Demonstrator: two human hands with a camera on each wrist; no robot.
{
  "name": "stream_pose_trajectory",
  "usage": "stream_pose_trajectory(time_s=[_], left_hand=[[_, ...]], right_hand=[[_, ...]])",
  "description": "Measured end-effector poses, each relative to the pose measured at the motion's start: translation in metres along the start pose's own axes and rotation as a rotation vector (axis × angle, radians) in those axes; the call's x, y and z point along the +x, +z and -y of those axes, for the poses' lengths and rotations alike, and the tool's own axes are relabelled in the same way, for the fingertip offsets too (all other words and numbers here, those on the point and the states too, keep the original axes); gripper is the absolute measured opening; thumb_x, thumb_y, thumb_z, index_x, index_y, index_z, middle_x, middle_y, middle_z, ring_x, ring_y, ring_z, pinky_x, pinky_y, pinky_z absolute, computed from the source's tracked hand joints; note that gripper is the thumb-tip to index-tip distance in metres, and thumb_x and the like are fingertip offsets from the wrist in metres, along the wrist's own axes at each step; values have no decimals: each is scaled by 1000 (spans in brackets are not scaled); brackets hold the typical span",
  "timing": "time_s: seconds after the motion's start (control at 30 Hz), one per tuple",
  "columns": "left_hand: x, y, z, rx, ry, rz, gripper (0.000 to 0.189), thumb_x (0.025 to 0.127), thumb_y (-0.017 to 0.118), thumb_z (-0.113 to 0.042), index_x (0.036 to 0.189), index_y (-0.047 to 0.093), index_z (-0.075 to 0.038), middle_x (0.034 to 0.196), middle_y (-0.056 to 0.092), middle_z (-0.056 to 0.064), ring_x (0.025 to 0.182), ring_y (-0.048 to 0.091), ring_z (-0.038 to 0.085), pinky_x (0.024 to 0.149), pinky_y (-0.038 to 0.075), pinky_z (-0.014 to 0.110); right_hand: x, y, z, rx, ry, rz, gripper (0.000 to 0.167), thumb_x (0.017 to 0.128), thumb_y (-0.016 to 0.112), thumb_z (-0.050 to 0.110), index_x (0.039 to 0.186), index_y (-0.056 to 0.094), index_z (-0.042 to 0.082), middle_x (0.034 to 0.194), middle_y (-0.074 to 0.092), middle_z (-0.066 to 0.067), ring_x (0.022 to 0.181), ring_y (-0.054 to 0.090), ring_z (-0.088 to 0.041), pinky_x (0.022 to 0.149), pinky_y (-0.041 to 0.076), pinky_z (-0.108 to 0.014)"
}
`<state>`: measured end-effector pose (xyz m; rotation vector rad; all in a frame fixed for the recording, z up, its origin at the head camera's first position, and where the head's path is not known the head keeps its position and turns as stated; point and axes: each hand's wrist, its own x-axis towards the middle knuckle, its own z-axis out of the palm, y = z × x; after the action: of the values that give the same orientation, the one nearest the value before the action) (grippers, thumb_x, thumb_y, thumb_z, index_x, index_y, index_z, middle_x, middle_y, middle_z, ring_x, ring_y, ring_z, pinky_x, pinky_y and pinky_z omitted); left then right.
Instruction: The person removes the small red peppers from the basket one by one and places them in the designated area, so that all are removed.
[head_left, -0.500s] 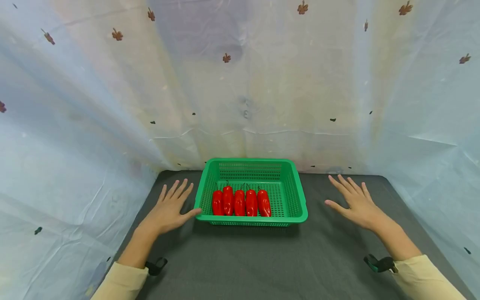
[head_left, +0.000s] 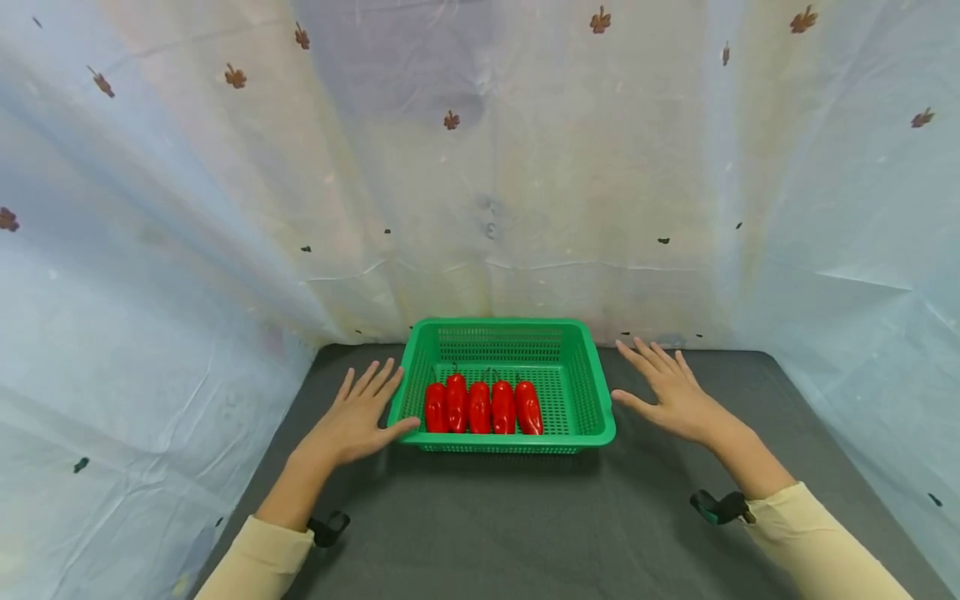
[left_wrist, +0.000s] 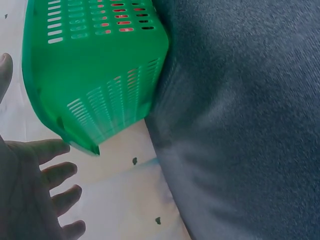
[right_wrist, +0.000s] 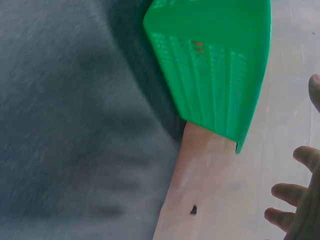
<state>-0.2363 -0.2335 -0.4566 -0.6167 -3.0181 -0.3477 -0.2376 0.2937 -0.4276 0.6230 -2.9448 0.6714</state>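
A green plastic basket [head_left: 592, 438] with slotted walls stands toward the back of the dark table. Several shiny red peppers [head_left: 480, 408] lie side by side in its left and middle part, stems toward the back. My left hand [head_left: 352, 425], fingers spread, is at the basket's left side, its thumb overlapping the front left rim in the head view. On the opposite side my right hand [head_left: 675, 400] has its fingers spread too, the thumb tip right near the right rim. Neither hand grips anything. From the left wrist, the fingers [left_wrist: 60, 175] show beside the basket wall [left_wrist: 100, 70].
Dark grey cloth [head_left: 510, 517] covers the table. Pale plastic sheeting [head_left: 562, 183] with small leaf prints rises behind the table and along both sides. A dark strap [head_left: 328, 528] hangs at the left cuff, another strap [head_left: 718, 506] at the right cuff.
Both hands have moved inward toward the basket, the right one farther to the left, the left one slightly to the right. The basket and peppers stay put.
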Motion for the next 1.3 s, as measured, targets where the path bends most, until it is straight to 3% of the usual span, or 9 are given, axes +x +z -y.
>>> stream_pose_trajectory(time_s=[0.23, 0.5, 0.8, 1.3], left_hand=[[6, 4, -6, -5, 18, 3, 104, 99, 53, -76, 172, 23, -9, 180, 15, 13, 165, 13, 40, 132, 1, 65], [11, 10, -9, -19, 29, 17, 107, 99, 54, -75, 172, 19, -6, 180, 14, 15, 166, 13, 38, 132, 1, 64], [13, 15, -9, -41, 39, 33, 111, 99, 53, -77, 172, 14, -2, 180, 11, 16, 166, 12, 35, 133, 5, 61], [13, 18, -11, -59, 38, 38, 113, 100, 53, -76, 171, 10, 1, 180, 7, 18, 167, 8, 36, 134, 10, 55]], right_hand=[[17, 8, 17, 41, -70, 2, 88, 105, 67, 48, 174, 22, 17, 178, 13, -24, 163, 6, -50, 128, 1, -73], [33, 16, 45, 121, -86, 46, 89, 106, 67, 50, 175, 17, 24, 179, 11, -19, 163, 8, -48, 119, 25, -80], [57, 31, 68, 174, -134, 84, 90, 106, 69, 45, 175, 17, 19, 178, 18, -14, 162, 16, -46, 122, 28, -75], [82, 63, 94, 251, -12, 54, 77, 107, 69, 28, 168, 30, 3, 166, 40, -27, 147, 46, -50, 114, 45, -68]])
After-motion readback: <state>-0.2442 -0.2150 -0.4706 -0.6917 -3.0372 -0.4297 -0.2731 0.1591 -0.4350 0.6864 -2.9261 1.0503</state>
